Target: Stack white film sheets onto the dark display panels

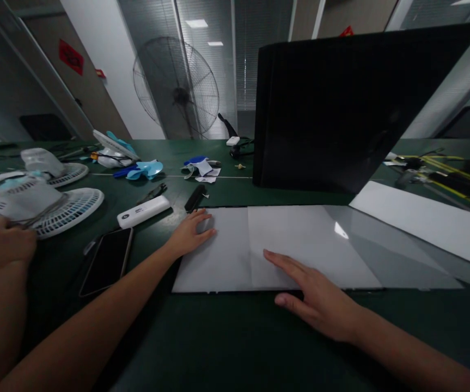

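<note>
In the head view, a flat white panel (292, 234) with a thin dark edge lies on the dark green table. My left hand (191, 231) rests on its left end, fingers stretched out and holding nothing. Over the front edge, near the middle, my right hand (316, 299) is open with its thumb apart; I cannot tell whether its fingertips touch the surface. A clear, glossy sheet (385, 239) overlaps the panel and extends beyond its right end. To the right lies a stiff white sheet (426, 223), partly over the clear one.
Behind the panel stands a large black screen-like panel (333, 114). On the left are a phone (107, 261), a white power-bank-like device (144, 211), a small black object (195, 198) and small white fans (71, 209). Another person's hand (1, 245) is by the fans. Yellow-and-black strips (455, 179) lie right.
</note>
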`<state>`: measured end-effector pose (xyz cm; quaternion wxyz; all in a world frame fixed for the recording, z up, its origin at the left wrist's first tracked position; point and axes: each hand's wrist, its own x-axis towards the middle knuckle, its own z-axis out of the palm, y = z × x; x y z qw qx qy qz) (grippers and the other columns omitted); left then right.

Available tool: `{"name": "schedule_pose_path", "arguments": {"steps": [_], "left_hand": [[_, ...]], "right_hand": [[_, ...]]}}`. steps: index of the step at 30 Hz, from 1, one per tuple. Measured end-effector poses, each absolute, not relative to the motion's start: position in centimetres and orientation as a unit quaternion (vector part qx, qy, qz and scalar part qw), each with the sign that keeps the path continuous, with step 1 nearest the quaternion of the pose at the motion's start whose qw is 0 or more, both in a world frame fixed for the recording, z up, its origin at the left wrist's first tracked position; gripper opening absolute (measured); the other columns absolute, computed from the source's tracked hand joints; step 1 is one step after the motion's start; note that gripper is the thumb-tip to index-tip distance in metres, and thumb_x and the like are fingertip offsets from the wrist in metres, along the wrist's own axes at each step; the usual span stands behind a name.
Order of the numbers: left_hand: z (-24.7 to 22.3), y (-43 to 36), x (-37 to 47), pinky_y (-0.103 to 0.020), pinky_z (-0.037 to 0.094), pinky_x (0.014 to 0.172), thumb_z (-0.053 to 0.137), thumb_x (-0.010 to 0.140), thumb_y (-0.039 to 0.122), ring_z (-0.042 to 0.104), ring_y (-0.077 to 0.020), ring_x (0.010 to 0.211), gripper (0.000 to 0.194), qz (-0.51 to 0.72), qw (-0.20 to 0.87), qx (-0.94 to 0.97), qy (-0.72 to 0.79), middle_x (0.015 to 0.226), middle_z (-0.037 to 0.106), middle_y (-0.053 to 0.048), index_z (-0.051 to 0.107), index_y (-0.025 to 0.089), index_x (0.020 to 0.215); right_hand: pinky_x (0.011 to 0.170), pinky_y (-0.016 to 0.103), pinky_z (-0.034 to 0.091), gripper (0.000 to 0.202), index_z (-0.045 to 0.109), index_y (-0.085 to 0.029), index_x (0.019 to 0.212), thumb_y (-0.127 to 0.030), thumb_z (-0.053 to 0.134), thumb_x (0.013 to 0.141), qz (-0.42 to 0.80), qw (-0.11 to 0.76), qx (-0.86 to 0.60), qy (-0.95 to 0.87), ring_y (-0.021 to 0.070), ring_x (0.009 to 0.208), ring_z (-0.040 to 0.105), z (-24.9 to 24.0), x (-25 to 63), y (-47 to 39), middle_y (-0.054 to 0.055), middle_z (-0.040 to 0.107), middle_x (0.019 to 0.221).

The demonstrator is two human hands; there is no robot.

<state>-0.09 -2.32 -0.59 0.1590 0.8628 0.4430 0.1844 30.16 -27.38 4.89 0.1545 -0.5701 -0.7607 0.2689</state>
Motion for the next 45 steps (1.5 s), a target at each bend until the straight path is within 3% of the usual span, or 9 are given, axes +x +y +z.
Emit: {"name": "schedule_pose_path", "arguments": {"steps": [4,7,11,15,19,24,32,38,45], "left_hand": [[-0.8,-2.2,-0.2,-0.052,0.03,0.125,0.059,0.09,0.061,0.04,-0.0338,0.15,0.065,0.187,0.154,0.867,0.436,0.16,0.046,-0.014,0.061,0.02,0.14],[-0.8,-2.1,-0.3,-0.053,0.031,0.125,0.056,0.092,0.06,0.041,-0.0337,0.15,0.064,0.188,0.153,0.869,0.431,0.16,0.046,-0.015,0.06,0.019,0.141],[-0.9,-2.0,-0.3,-0.053,0.032,0.124,0.054,0.094,0.058,0.041,-0.0348,0.15,0.062,0.193,0.153,0.867,0.433,0.158,0.049,-0.015,0.06,0.017,0.14],[-0.8,-2.1,-0.3,-0.055,0.034,0.123,0.055,0.094,0.057,0.044,-0.0359,0.147,0.058,0.214,0.153,0.865,0.428,0.155,0.052,-0.014,0.063,0.019,0.137],[-0.5,-2.4,-0.4,-0.055,0.034,0.123,0.052,0.096,0.058,0.045,-0.0352,0.147,0.057,0.223,0.163,0.863,0.423,0.153,0.055,-0.014,0.064,0.019,0.136],[-0.3,-2.6,-0.4,-0.053,0.034,0.124,0.057,0.095,0.05,0.047,-0.0339,0.146,0.054,0.228,0.152,0.867,0.415,0.154,0.054,-0.016,0.063,0.017,0.137],[-0.5,-2.3,-0.5,-0.054,0.038,0.122,0.057,0.096,0.036,0.049,-0.0329,0.144,0.039,0.235,0.14,0.875,0.399,0.151,0.057,-0.014,0.07,0.019,0.128],[-1.1,-1.7,-0.5,-0.056,0.034,0.124,0.053,0.097,0.038,0.046,-0.0332,0.147,0.04,0.22,0.144,0.879,0.397,0.152,0.056,-0.013,0.07,0.02,0.129],[-1.8,-1.1,-0.5,-0.055,0.033,0.124,0.05,0.098,0.052,0.047,-0.034,0.145,0.048,0.238,0.156,0.873,0.396,0.152,0.056,-0.013,0.071,0.021,0.128]], "right_hand": [[0.125,0.052,0.03,0.072,0.024,-0.031,0.165,-0.065,0.042,0.105,0.214,0.151,-0.555,-0.79,0.0253,0.151,0.025,4.3,31.9,-26.9,0.0,0.019,0.166],[0.121,0.058,0.035,0.065,0.051,-0.022,0.153,-0.061,0.033,0.104,0.05,0.087,-0.689,-0.718,0.0308,0.142,0.041,3.8,34.4,-25.8,0.006,0.043,0.154],[0.091,0.068,0.053,0.08,0.071,-0.008,0.126,-0.066,0.021,0.101,-0.007,0.019,-0.789,-0.614,0.0415,0.105,0.063,3.7,36.8,-25.1,0.021,0.065,0.12],[0.1,0.065,0.052,0.083,0.063,-0.016,0.142,-0.073,0.019,0.1,0.018,0.021,-0.767,-0.642,0.0383,0.119,0.059,4.0,35.6,-25.4,0.014,0.06,0.135],[0.122,0.054,0.036,0.074,0.038,-0.023,0.161,-0.068,0.028,0.102,0.085,0.037,-0.684,-0.724,0.0284,0.145,0.038,4.2,32.8,-25.9,0.001,0.031,0.161],[0.126,0.059,0.023,0.075,0.017,-0.032,0.166,-0.066,0.039,0.103,0.198,0.048,-0.589,-0.782,0.0291,0.152,0.023,4.4,31.7,-26.7,-0.003,0.013,0.166],[0.122,0.051,0.036,0.063,0.029,-0.034,0.164,-0.06,0.033,0.107,0.098,0.078,-0.68,-0.722,0.0284,0.142,0.041,3.0,38.7,-24.6,-0.001,0.029,0.163],[0.12,0.058,0.029,0.067,0.039,-0.005,0.156,-0.05,0.038,0.106,-0.037,0.06,-0.859,-0.507,0.0397,0.146,0.029,1.3,51.6,-23.7,0.021,0.029,0.159],[0.104,0.048,0.047,0.059,0.053,-0.021,0.144,-0.065,0.042,0.107,0.028,0.041,-0.915,-0.4,0.0272,0.12,0.055,0.3,55.6,-24.7,0.013,0.051,0.14]]}}
